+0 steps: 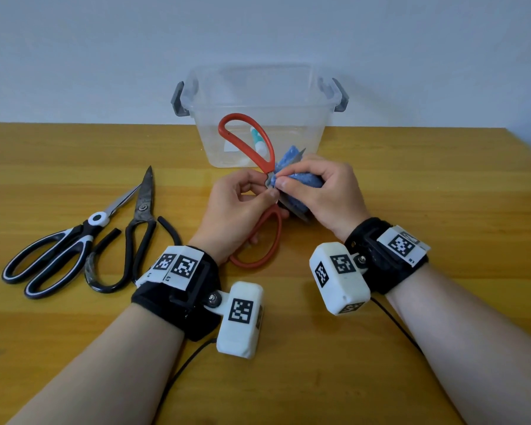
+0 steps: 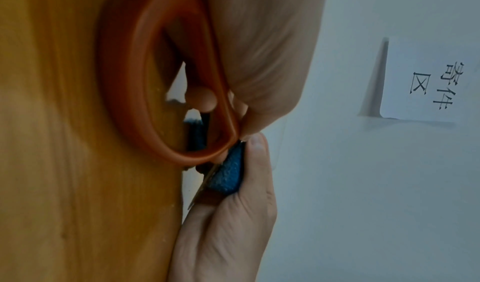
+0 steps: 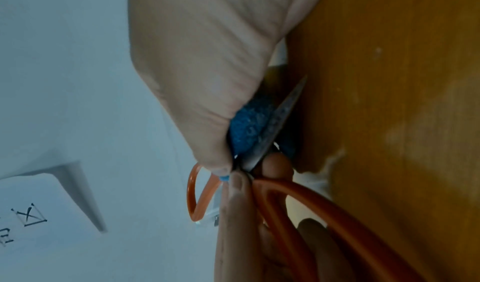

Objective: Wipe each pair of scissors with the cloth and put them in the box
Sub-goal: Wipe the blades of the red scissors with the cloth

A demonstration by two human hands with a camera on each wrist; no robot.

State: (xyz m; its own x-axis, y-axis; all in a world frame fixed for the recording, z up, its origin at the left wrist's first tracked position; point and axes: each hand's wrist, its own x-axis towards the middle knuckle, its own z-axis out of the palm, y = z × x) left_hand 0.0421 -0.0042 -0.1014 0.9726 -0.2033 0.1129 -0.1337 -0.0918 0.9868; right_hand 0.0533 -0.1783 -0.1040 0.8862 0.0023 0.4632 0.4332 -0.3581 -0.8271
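right now the left hand (image 1: pixel 236 200) grips the red scissors (image 1: pixel 249 139) by the pivot, mid-worktop before the box (image 1: pixel 258 96), while the right hand (image 1: pixel 316 191) pinches the blue cloth (image 1: pixel 288 167) round a blade; next, probably draw the cloth toward the tip.

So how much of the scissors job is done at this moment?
Done: one item with a teal-and-white handle lies in the box, likely scissors. In hand: left hand holds the red scissors; right hand rubs the cloth on the blades. Left: two black pairs on the table.
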